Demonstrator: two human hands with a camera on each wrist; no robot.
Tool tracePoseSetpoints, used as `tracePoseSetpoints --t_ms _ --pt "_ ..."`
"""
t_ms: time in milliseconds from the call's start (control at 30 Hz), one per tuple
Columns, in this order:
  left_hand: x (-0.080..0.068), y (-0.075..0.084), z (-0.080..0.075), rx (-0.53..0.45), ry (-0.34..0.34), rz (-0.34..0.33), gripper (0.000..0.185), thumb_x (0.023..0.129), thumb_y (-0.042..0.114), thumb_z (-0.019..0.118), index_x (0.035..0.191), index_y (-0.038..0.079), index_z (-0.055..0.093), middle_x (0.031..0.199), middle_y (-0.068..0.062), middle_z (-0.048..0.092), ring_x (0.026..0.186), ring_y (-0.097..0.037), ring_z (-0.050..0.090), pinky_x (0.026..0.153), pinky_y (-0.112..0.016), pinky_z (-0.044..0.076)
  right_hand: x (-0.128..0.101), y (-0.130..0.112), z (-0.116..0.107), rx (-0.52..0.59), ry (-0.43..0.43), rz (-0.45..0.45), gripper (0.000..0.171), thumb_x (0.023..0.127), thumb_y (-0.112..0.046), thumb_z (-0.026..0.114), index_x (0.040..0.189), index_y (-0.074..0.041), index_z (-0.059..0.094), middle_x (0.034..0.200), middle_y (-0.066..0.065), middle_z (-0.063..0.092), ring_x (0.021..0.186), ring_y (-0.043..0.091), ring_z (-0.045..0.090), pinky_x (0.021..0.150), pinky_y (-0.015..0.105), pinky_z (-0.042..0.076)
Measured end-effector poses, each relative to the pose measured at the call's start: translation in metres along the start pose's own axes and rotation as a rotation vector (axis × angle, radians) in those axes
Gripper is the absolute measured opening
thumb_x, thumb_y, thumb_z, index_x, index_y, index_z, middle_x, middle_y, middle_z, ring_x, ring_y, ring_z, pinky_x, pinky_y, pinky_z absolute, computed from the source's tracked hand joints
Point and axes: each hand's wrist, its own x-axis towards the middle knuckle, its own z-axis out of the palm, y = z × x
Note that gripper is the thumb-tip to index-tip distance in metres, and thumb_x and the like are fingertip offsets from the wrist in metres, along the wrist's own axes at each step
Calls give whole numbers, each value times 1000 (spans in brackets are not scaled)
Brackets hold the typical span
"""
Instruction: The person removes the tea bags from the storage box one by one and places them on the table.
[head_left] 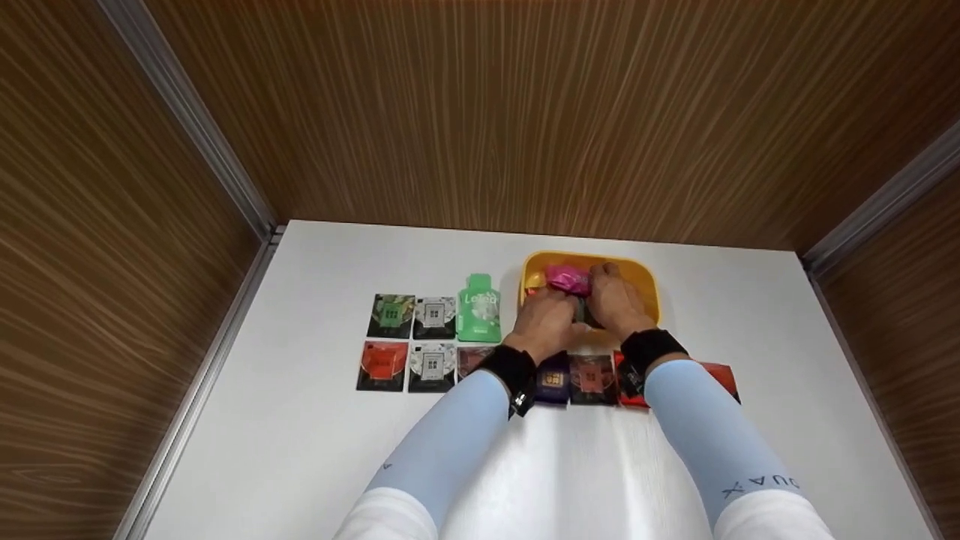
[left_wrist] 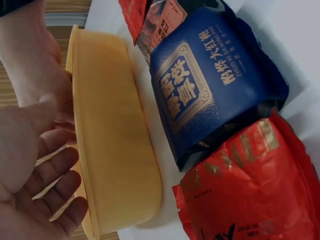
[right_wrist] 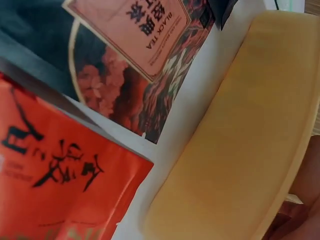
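Observation:
Both hands reach into a yellow basket [head_left: 651, 289] at the back of the white table. A crumpled pink packet [head_left: 568, 279] lies inside, between and beyond the fingers. My left hand [head_left: 546, 319] is over the front left of the basket; its fingers [left_wrist: 57, 167] bend loosely at the rim in the left wrist view, with gaps between them. My right hand [head_left: 616, 300] reaches in on the right, beside the pink packet. Its fingertips are hidden, so I cannot tell if it grips anything. A dark item [head_left: 580, 309] shows between the hands.
Tea sachets line the table before the basket, among them a blue packet [left_wrist: 210, 82], a red packet [left_wrist: 255, 185] and a black tea sachet [right_wrist: 135, 60]. A green pouch [head_left: 479, 309] and a green-black sachet [head_left: 391, 315] lie left. Wood-grain panels [head_left: 480, 112] enclose the table.

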Motion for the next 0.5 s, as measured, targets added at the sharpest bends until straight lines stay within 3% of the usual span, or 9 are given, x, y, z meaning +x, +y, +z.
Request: tracePoseSetpoints --t_ms 133,267,500 --pt "-3 0 5 13 2 59 27 102 42 69 103 19 81 111 0 74 117 -21 64 107 -38 49 1 2 4 -58 -9 -15 30 105 -12 49 130 5 53 131 29 54 106 52 65 91 63 56" --pt "-6 -2 9 17 12 69 21 102 33 68 96 22 85 107 1 78 114 -21 67 106 -37 50 3 3 7 -105 -9 -34 25 107 -11 46 122 6 57 118 29 62 104 52 66 90 63 56" --pt "-4 -4 9 31 41 103 21 102 29 67 96 20 85 101 0 79 107 -21 69 102 -35 51 5 2 3 -114 18 -57 21 103 -15 54 113 1 63 109 25 70 103 49 69 89 63 57"
